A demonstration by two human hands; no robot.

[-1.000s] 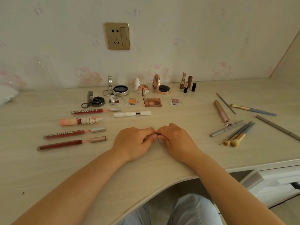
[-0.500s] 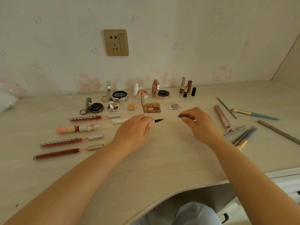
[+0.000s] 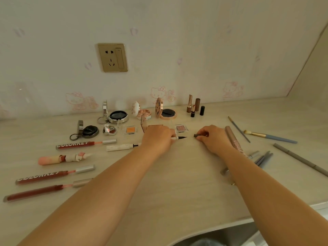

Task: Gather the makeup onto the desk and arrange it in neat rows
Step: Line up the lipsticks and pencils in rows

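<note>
— What is the left hand (image 3: pixel 158 138) holding?

— It is closed around a liquid eyeliner pen (image 3: pixel 179 138); the black tip sticks out to the right, low over the tabletop (image 3: pixel 177 183).

— And the right hand (image 3: pixel 213 139)?

— It pinches a small dark cap (image 3: pixel 196 135) between thumb and fingers, well apart from the pen tip and level with it.

— Where is the rest of the makeup?

— On the left lie four lip gloss tubes, one marked COLORKEY (image 3: pixel 85 144) nearest the wall, with a white eyeliner pen (image 3: pixel 122 147) just beside its cap end. Behind the hands stand open compacts, among them a black cushion compact (image 3: pixel 118 116) and a rose-gold compact (image 3: pixel 166 112), then upright lipsticks (image 3: pixel 193 107). A small orange eyeshadow pan (image 3: pixel 131 130) sits near the left hand. Brushes (image 3: pixel 269 136) lie scattered to the right.
</note>
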